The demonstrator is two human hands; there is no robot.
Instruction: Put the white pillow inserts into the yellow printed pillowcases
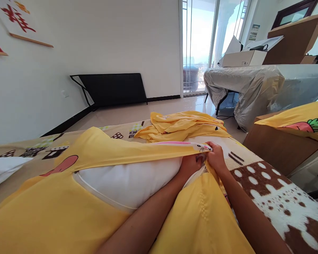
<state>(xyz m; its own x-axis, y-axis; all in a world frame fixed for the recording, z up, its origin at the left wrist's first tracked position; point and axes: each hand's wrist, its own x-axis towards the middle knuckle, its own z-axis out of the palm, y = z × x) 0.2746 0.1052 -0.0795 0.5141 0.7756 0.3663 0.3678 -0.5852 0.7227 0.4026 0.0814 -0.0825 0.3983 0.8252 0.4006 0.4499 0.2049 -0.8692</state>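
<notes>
A yellow pillowcase (pixel 137 150) with rabbit and carrot prints lies over a plump white pillow (pixel 132 180), which shows through the long opening and has piping along its edge. My right hand (pixel 216 157) pinches the case's rim at the far right end of the opening, by the rabbit face. Close beside it, my left hand (pixel 192 166) is curled at the same corner, its fingers partly hidden by the fabric. My left forearm crosses the white pillow.
A patterned blanket (pixel 257 180) lies underneath, with crumpled yellow fabric (pixel 185 125) beyond. White bedding (pixel 5 169) shows at left. At right, a brown box (pixel 278 148) bears a yellow printed item (pixel 304 120). A plastic-covered table (pixel 243 81) holds boxes; a black folded frame (pixel 113 90) leans on the wall.
</notes>
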